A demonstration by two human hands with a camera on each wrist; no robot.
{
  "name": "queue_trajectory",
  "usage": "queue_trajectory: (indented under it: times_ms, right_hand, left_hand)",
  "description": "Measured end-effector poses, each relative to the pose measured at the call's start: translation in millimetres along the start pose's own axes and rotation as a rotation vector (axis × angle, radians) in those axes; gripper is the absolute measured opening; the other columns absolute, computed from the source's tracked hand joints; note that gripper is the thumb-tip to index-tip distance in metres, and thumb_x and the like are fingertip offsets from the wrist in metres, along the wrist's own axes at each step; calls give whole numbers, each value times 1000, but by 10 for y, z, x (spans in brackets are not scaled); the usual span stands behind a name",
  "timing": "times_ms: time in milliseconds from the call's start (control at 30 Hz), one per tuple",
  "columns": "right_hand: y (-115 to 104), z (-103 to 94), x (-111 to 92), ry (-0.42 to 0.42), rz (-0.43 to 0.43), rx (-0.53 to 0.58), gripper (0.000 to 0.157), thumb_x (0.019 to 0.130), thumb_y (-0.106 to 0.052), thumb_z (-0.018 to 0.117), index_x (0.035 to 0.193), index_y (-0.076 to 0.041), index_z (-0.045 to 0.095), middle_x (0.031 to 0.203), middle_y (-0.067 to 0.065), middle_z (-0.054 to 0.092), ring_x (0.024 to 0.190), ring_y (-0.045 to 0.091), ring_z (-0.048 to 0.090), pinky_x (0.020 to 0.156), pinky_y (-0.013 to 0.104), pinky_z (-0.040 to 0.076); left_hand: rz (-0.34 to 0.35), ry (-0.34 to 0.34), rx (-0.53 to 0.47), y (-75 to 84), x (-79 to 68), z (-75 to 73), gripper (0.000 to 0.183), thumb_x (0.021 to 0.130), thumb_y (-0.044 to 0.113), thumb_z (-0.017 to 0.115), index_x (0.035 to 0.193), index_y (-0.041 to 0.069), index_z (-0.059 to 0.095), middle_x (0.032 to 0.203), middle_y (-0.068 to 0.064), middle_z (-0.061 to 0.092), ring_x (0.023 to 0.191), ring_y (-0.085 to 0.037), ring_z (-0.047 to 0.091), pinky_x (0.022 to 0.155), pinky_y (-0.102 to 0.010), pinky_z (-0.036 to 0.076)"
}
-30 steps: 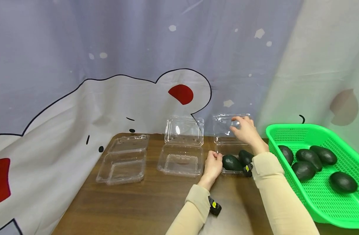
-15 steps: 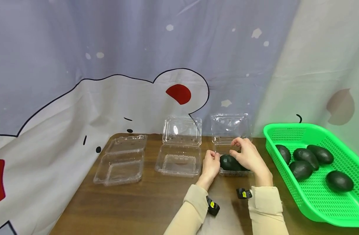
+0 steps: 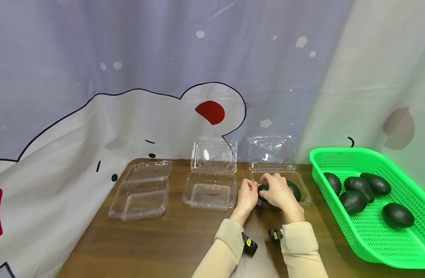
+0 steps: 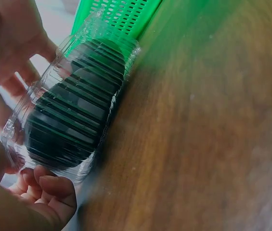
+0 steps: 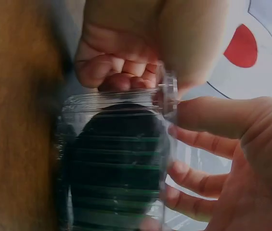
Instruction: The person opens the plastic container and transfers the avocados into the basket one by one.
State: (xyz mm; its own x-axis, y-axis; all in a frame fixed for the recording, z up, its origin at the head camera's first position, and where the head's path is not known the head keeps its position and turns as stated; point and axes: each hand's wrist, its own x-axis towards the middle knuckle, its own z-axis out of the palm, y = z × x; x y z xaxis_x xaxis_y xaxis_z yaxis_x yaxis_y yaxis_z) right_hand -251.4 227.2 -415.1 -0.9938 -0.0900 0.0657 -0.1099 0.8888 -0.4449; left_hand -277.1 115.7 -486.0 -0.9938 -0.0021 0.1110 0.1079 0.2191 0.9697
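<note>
In the head view, a clear plastic clamshell container point(image 3: 304, 195) lies on the table with its lid point(image 3: 271, 152) raised behind. Two dark green avocados sit in it: a left avocado point(image 3: 262, 187) and a right avocado point(image 3: 294, 190). My left hand point(image 3: 246, 197) pinches the container's left rim, its fingers point(image 4: 54, 187) curled at the end wall. Over the left avocado, my right hand point(image 3: 279, 194) holds it from above, thumb and fingers around it. Part of the fruit is hidden by that hand. Through the ribbed wall, the right wrist view shows the avocado point(image 5: 116, 163) close up.
Two more clamshell containers stand with lids raised to the left, a middle one point(image 3: 209, 204) and a far-left one point(image 3: 139, 214). At the right, a green plastic basket point(image 3: 355, 235) holds several avocados point(image 3: 397, 215). A printed curtain point(image 3: 146, 58) hangs behind the table.
My right hand has come down from in front of the raised lid onto the left avocado, moving left and nearer my left hand. The left hand has stayed at the container's left rim.
</note>
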Motion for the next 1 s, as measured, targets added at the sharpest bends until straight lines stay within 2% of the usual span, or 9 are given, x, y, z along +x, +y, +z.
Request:
queue_trajectory:
  times_ms: [200,533,767,1000]
  right_hand:
    - [29,67,8,-13,-40,-9,37,79,-9,78,112,-6,61,112,23,49,104,44,45,81,58,41]
    - [128,134,104,-55,-111,2,40,81,-8,76,117,-4,59,115,24,53,107,47,49,89,58,41]
    - [219,135,105,17,-193,11,37,80,-16,80,112,-7,63,110,18,58,104,41,56,88,55,43]
    - [226,70,101,110,-221,17,35,79,-21,82,107,-8,65,105,14,60,97,38,57,81,51,45]
  left_hand:
    - [9,-7,19,-4,-30,-14,19,100,17,53,83,13,45,69,4,45,63,-12,45,58,-28,38]
    - [-37,-24,-61,-37,19,-13,19,100,19,53,84,12,47,69,4,46,63,-11,46,59,-26,37]
    - [-34,-8,-63,-40,-12,-18,20,100,19,54,83,10,50,70,2,47,65,-12,46,62,-28,39]
    - [-27,-20,-61,-50,11,-15,23,102,21,51,81,10,51,70,2,49,68,-13,48,65,-31,41]
